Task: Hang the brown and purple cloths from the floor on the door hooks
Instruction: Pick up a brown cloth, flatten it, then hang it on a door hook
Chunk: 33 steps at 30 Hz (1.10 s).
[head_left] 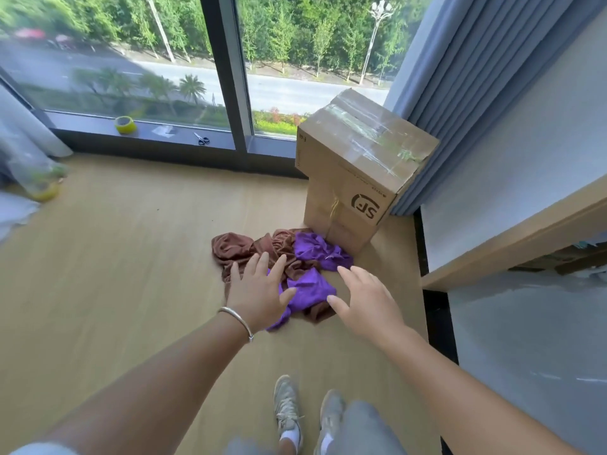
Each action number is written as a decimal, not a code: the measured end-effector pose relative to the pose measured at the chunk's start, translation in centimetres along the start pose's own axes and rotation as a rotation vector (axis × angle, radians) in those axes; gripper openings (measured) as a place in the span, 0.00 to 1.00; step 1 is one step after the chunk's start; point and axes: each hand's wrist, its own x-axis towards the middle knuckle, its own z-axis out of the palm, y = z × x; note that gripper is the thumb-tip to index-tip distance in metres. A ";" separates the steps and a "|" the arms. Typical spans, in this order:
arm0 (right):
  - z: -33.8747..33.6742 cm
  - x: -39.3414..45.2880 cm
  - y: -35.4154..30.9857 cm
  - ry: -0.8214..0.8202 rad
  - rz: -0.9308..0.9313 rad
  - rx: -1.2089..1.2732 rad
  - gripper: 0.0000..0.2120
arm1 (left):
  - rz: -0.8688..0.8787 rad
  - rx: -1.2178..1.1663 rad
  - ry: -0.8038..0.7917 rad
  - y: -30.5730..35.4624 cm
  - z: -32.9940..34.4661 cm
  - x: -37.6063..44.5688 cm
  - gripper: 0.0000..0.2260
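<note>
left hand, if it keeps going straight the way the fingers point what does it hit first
Most likely the brown cloth. The left hand is open, its fingers aimed forward and down at the crumpled pile, and the fingertips already overlap the brown folds, with the purple cloth just beside the thumb. Depth is unclear, so contact cannot be confirmed.

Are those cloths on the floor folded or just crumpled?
Crumpled. The brown cloth and purple cloth lie tangled in one wrinkled heap, with no neat folds.
</note>
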 end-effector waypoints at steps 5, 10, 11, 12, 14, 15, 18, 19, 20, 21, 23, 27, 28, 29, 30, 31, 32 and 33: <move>5.9 7.0 1.6 -0.068 -0.043 0.033 0.31 | -0.115 -0.050 -0.053 -1.7 5.5 3.7 0.32; 13.5 13.5 4.1 -0.200 -0.060 0.030 0.31 | -0.312 -0.181 -0.078 -2.9 11.6 8.8 0.31; 14.9 14.6 4.7 -0.217 -0.064 0.022 0.31 | -0.341 -0.193 -0.094 -3.2 13.2 9.7 0.30; 16.2 15.6 5.5 -0.229 -0.067 0.013 0.31 | -0.368 -0.200 -0.116 -3.6 15.0 10.4 0.30; 18.9 17.7 7.0 -0.251 -0.074 -0.004 0.31 | -0.414 -0.217 -0.163 -4.5 18.8 11.6 0.30; 20.2 18.7 7.7 -0.265 -0.076 -0.010 0.31 | -0.432 -0.227 -0.179 -5.0 20.7 12.1 0.30; 24.4 21.7 9.6 -0.304 -0.079 -0.021 0.30 | -0.466 -0.227 -0.214 -6.5 26.5 13.5 0.30; 25.8 22.7 10.1 -0.314 -0.084 -0.026 0.30 | -0.472 -0.227 -0.229 -6.9 28.5 13.9 0.30; 27.3 23.7 10.6 -0.319 -0.087 -0.031 0.30 | -0.476 -0.232 -0.238 -7.3 30.4 14.4 0.30; 28.7 24.8 11.0 -0.318 -0.092 -0.037 0.30 | -0.476 -0.238 -0.246 -7.6 32.3 15.0 0.30; 31.8 27.0 11.3 -0.330 -0.112 -0.045 0.30 | -0.474 -0.253 -0.261 -8.6 35.8 16.4 0.30; 37.3 30.8 11.3 -0.351 -0.139 -0.057 0.30 | -0.465 -0.272 -0.232 -10.8 41.8 18.9 0.30; 38.9 31.7 11.2 -0.353 -0.158 -0.057 0.30 | -0.466 -0.278 -0.224 -11.6 43.4 19.7 0.30; 40.5 32.7 11.1 -0.356 -0.181 -0.063 0.30 | -0.472 -0.280 -0.215 -12.4 45.0 20.4 0.30; 42.1 33.8 10.9 -0.360 -0.207 -0.070 0.30 | -0.478 -0.284 -0.210 -13.4 46.5 21.3 0.31; 43.7 34.8 10.7 -0.362 -0.235 -0.081 0.30 | -0.486 -0.283 -0.210 -14.4 47.9 22.2 0.31; 45.2 35.9 10.5 -0.361 -0.261 -0.093 0.30 | -0.492 -0.274 -0.208 -15.5 49.2 23.0 0.32; 46.6 37.0 10.2 -0.356 -0.286 -0.101 0.29 | -0.491 -0.260 -0.203 -16.6 50.4 23.9 0.32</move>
